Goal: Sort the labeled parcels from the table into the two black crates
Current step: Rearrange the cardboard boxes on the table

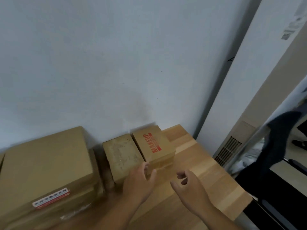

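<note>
A small cardboard parcel stamped MAKEUP in red [153, 144] stands on the wooden table [207, 180] against the wall. To its left sits a plain brown parcel [121, 155] with a scuffed top. A large carton [48, 166] with a white and red label fills the left side. My left hand [141, 181] reaches to the near left corner of the MAKEUP parcel, fingers loosely curled and close to its front face. My right hand [189, 185] hovers over the table just right of it, fingers relaxed and holding nothing. No black crate is in view.
The table ends at its right edge [245, 206], beyond which lie dark furniture and a dark cloth [279, 140]. A white panel with a vent [227, 150] leans at the right. The pale wall stands right behind the parcels.
</note>
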The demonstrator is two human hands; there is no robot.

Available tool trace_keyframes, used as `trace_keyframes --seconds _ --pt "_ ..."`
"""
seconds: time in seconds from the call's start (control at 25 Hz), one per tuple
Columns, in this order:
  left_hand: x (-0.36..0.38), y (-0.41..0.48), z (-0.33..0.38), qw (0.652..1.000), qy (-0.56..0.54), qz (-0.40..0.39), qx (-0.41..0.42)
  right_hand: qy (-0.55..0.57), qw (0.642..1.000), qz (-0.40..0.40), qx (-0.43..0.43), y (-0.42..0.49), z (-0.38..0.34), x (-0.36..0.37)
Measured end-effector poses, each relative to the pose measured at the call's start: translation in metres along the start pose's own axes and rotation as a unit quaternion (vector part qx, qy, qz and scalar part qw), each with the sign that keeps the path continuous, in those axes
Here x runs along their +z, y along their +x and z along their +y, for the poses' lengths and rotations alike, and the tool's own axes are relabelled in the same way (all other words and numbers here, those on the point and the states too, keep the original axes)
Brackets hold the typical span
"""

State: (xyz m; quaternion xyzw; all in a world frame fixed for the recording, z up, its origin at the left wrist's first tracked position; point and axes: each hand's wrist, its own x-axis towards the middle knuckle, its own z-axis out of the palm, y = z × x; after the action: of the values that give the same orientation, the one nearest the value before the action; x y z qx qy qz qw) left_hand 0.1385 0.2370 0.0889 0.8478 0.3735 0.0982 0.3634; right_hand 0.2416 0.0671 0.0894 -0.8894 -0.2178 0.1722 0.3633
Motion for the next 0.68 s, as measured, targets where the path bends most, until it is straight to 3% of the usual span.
trace_keyframes --seconds 0.32,0.48,0.68 --pt "0.067 0.107 0.026 0.989 0.011 0.081 -0.124 0.033 0.995 -0.089 -0.006 0.201 0.038 -0.002" --pt "0.092 0.136 0.036 0.97 0.036 0.138 -0.199 0.029 0.977 -0.21 0.006 0.283 0.051 0.015" --pt "0.107 0.144 0.043 0.952 0.031 0.185 -0.24 0.112 0.925 -0.363 -0.002 0.312 0.069 0.032"
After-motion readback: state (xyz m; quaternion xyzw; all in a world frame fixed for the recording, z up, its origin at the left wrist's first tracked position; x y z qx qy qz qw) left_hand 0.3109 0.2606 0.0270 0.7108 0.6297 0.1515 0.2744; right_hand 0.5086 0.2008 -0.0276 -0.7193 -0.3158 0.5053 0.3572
